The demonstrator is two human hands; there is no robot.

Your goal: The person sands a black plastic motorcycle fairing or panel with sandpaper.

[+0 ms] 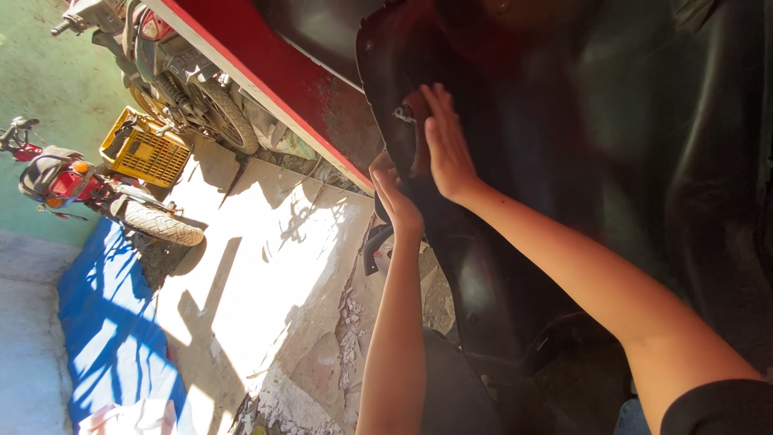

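A large black plastic scooter body panel [515, 161] fills the right half of the view, standing close in front of me. My right hand [445, 145] lies flat against its edge, fingers together, just beside a small metal fastener [403, 114]. My left hand [394, 197] reaches up from below and curls its fingers around the panel's lower edge, gripping it. Both forearms stretch up from the bottom of the view. The panel's far side is hidden in shadow.
A red and white beam [274, 80] runs diagonally past the panel. A yellow plastic crate [145, 151] sits by parked motorcycles [185, 76], and a red motorcycle [72, 187] stands near a blue tarp [113, 330]. Cracked, sunlit stone paving [274, 274] lies below.
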